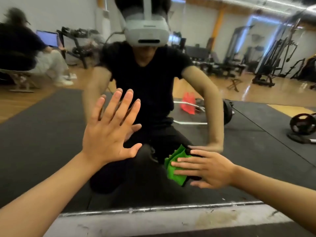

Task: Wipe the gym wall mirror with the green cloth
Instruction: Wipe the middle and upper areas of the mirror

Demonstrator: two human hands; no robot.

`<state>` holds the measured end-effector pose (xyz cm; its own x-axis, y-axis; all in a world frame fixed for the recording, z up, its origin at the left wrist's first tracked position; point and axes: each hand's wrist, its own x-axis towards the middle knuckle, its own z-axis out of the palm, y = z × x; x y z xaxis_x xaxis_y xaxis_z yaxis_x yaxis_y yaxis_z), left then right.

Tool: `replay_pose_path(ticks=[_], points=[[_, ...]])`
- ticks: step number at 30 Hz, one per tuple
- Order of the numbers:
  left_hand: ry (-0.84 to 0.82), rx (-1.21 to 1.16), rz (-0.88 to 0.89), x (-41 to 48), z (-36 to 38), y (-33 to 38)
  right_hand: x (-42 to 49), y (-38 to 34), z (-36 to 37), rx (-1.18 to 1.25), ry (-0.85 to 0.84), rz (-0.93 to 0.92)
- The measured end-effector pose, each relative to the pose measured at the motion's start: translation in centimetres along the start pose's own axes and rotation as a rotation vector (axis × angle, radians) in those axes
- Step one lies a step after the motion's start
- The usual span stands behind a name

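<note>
- Low on the gym wall mirror (248, 93), near its bottom edge, a person's 2 bare hands lie against the glass.
- The left hand (109, 134) is fully open, its fingers spread wide and pointing up, its palm flat on the glass. It holds nothing.
- The right hand (210, 170) sits lower and to the right, with its fingers straight and close together, pointing left. They press the green cloth (174, 168) to the mirror rather than curling round it.
- The cloth is bunched between that hand and the glass. Its left part shows past the fingertips, while the hand covers the rest.
- A scuffed metal strip (153, 209) runs along the bottom of the mirror, with a worn grey ledge (153, 224) nearer the camera.
- The reflected person fills the middle of the glass, wearing a black shirt and a white headset (145, 29), and blocks much of the room behind.
- A black floor mat (42, 134) spreads across the reflected floor.
- Behind the reflected figure lie a red bag (189, 103) and a barbell (227, 113), the bar partly hidden by the reflected arm.
- A loose weight plate (302, 124) rests on the mat at far right.
- Weight machines (277, 53) stand at the far right of the room.
- At far left a second person (20, 48), blurred, sits by a lit laptop screen (47, 38).
</note>
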<state>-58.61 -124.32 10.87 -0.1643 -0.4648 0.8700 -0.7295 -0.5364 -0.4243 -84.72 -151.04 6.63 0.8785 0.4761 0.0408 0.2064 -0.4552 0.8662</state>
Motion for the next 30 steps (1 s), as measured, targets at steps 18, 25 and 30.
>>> replay_pose_path(ticks=[18,25,30], points=[[-0.004,-0.093,-0.006,0.0,-0.3,0.0,6.3,-13.0,1.2,0.295,-0.038,0.669],[0.005,-0.082,-0.02,-0.1,-0.3,-0.2,6.0,-7.7,0.0,0.212,0.146,0.657],[0.016,-0.096,0.138,-0.3,-0.3,-0.6,11.2,3.2,-6.2,0.235,0.464,1.139]])
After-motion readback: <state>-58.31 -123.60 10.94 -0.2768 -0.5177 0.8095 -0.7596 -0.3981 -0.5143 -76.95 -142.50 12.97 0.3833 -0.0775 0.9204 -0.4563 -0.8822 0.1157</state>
